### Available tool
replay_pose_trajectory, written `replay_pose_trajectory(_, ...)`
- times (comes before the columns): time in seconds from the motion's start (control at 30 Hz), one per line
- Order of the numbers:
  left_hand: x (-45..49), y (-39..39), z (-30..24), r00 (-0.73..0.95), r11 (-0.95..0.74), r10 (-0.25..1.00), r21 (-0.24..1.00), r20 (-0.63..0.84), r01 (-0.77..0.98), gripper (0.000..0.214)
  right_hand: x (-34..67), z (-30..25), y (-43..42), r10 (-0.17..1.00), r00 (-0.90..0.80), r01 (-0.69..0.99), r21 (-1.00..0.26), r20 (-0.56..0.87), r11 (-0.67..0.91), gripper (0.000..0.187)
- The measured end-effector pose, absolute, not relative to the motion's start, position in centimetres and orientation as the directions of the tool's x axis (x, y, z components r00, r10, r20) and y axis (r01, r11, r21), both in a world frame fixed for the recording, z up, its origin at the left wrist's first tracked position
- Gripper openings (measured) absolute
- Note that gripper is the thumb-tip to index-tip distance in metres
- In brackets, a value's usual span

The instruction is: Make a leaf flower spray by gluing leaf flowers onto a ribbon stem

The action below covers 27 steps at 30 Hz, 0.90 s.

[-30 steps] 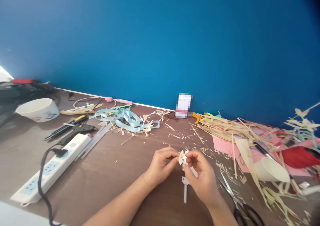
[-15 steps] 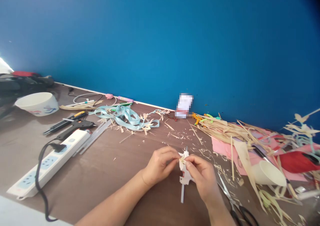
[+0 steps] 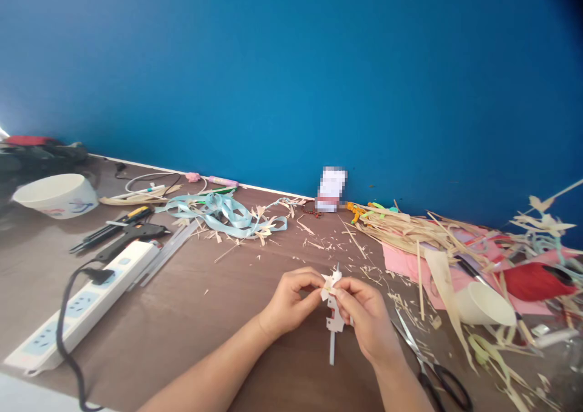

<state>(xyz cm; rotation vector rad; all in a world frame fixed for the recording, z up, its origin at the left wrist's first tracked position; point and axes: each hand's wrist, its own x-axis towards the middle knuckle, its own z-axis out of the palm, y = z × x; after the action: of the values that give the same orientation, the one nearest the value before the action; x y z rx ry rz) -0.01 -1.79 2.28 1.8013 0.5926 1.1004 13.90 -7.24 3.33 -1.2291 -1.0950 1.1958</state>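
Turned nearer to upright since a second ago, white paper cut-out (image 3: 336,324), with the right fingers now over more of its middle; hardly any travel otherwise, so small finger work in place at its top rather than a reach elsewhere. Far left: white bowl (image 3: 54,194), smooth and round-rimmed, with a small coloured print. Next, black glue gun (image 3: 130,234) lying flat beside a long white power strip (image 3: 77,305) of hard plastic, one black plug (image 3: 96,274) seated in it, cable looping off the near edge. Further in, pale blue ribbon (image 3: 228,214), glossy and loosely tangled, amid straw-coloured slivers scattered over the brown matte tabletop (image 3: 204,327). At centre, left hand (image 3: 289,302), grip narrowed to a thumb-and-forefinger pinch on the spiky cream tip of the cut-out. Cut-out itself thin, flat and notch-edged, with a narrow straight strip hanging below, held just above the tabletop between both hands. Right hand (image 3: 371,324), grip closed on the cut-out's middle from the other side. Just right of that hand, black-handled scissors (image 3: 432,369), flat on the tabletop. Beyond, a heap of dry straw strips (image 3: 410,230), fibrous and stiff, over a pink sheet (image 3: 401,266); then a white paper cup (image 3: 483,305) tipped on its side, and something red and rounded (image 3: 532,281), not clear what.
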Motion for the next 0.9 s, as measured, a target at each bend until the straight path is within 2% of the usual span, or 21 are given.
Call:
replay_pose_trajectory(0.2, -0.24, -1.72, 2.33, 0.501, -0.56, 0.714, 0.828, 0.489, -0.01, 0.012, 14.01, 3.35, -7.18, 0.997, 0.073, -0.019, -1.0, -0.009, -0.007, 0.019)
replay_pose_trajectory(0.5, -0.15, -1.69, 2.49, 0.527, -0.553, 0.695, 0.832, 0.489, -0.044, 0.01, 13.57, 3.88, -7.07, 0.994, 0.097, -0.074, -0.997, -0.042, -0.035, 0.016)
replay_pose_trajectory(0.9, -0.37, -1.65, 2.37, 0.531, -0.57, 0.685, 0.821, 0.498, -0.035, 0.008, 13.52, 3.83, -7.18, 0.995, 0.089, 0.013, -0.999, -0.038, -0.039, 0.014)
